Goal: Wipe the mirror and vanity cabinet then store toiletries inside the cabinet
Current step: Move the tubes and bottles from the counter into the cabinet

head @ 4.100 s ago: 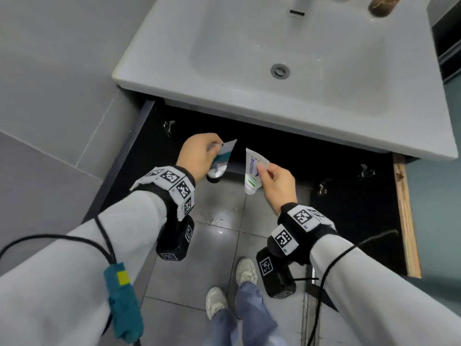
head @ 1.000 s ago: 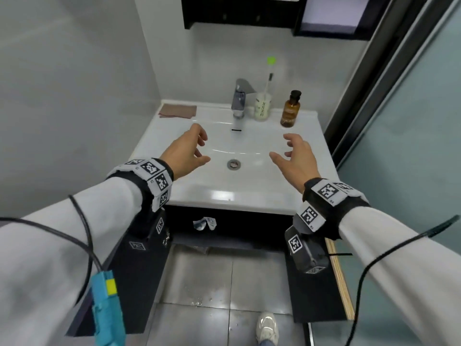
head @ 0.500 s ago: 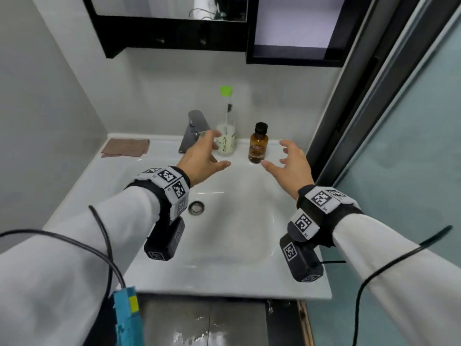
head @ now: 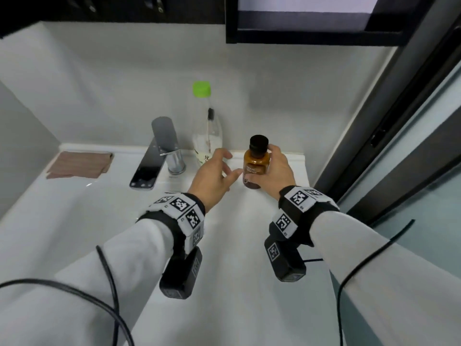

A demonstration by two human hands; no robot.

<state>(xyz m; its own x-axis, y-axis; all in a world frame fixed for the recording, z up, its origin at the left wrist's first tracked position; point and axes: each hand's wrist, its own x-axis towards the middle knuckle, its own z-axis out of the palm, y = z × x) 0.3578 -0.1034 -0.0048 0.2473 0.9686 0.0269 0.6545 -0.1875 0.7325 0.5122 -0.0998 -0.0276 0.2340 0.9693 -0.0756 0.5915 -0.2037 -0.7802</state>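
Note:
A small amber bottle [head: 257,166] with a black cap stands at the back right of the white washbasin top [head: 62,216]. My right hand [head: 280,174] is wrapped around its right side, fingers behind it. My left hand [head: 212,178] hovers open just left of the bottle, fingers spread, in front of a clear container [head: 206,131] with a green cap and a toothbrush inside. The left hand partly hides the base of that container. The vanity cabinet below the basin is out of view.
A chrome faucet [head: 163,148] stands left of the clear container. A folded brown cloth [head: 79,164] lies at the back left corner. A black wall cabinet [head: 311,36] hangs overhead. A dark door frame [head: 389,116] and glass panel border the right side.
Both hands held tubes at the open lower cabinet, then came up empty over the basin. They have reached the back ledge, and my right hand has closed around the amber bottle.

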